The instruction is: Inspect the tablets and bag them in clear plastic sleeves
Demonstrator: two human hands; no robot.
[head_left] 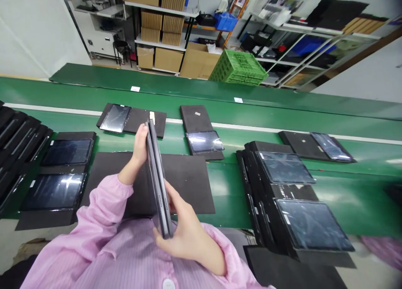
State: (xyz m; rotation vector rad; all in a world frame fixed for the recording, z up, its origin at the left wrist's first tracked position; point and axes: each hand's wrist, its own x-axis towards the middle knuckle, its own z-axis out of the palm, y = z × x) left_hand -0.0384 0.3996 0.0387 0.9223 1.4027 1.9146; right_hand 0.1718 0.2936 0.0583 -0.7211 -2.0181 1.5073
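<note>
Two tablets point(157, 178) are held face to face or back to back, standing on edge in front of my chest. My left hand point(140, 146) grips them near the upper end, its fingers partly hidden behind the left one. Around their lower end my right hand point(185, 228) is closed, thumb on the near side. Beneath them lies a dark foam mat point(188, 182) on the green bench. Just beyond the mat, a tablet point(204, 141) rests on a black foam board point(196, 118); further left another tablet point(115, 118) lies on a similar board.
At right, a stack of black boards carries two tablets point(314, 224). Two more tablets point(53, 191) lie on a board at left, beside a leaning row of black boards point(19, 142). A green conveyor point(226, 113) runs across; green crates point(238, 67) stand behind it.
</note>
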